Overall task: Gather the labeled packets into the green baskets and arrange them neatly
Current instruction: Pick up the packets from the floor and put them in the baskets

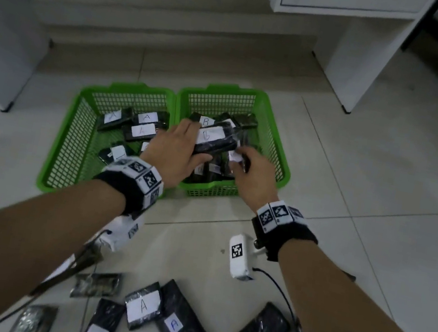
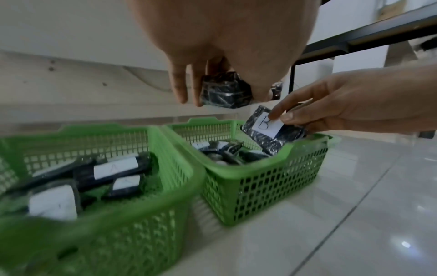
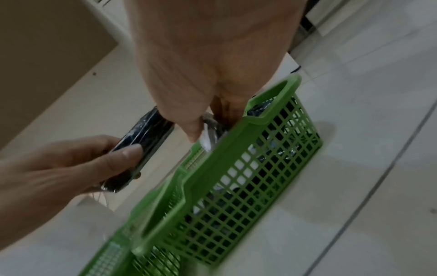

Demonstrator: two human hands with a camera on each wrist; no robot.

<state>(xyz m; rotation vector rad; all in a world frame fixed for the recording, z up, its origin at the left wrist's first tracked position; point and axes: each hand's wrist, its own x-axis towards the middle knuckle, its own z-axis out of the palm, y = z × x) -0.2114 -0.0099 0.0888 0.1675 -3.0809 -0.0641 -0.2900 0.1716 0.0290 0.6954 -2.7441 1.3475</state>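
Two green baskets stand side by side on the floor. The left basket (image 1: pixel 64 138) holds packets labeled A; the right basket (image 1: pixel 276 146) holds packets labeled B. My left hand (image 1: pixel 185 148) grips a black packet with a B label (image 1: pixel 216 142) above the right basket. That packet also shows in the left wrist view (image 2: pixel 224 91) and the right wrist view (image 3: pixel 141 149). My right hand (image 1: pixel 249 168) pinches another B packet (image 2: pixel 264 128) by its label, tilted up at the right basket's near rim. Several loose packets (image 1: pixel 143 307) lie on the floor near me.
A white cabinet leg (image 1: pixel 355 67) stands behind the baskets to the right, and a grey piece of furniture (image 1: pixel 0 39) to the left. Wrist-camera cables (image 1: pixel 277 290) trail over the loose packets. Bare tiles (image 1: pixel 382 194) spread to the right of the baskets.
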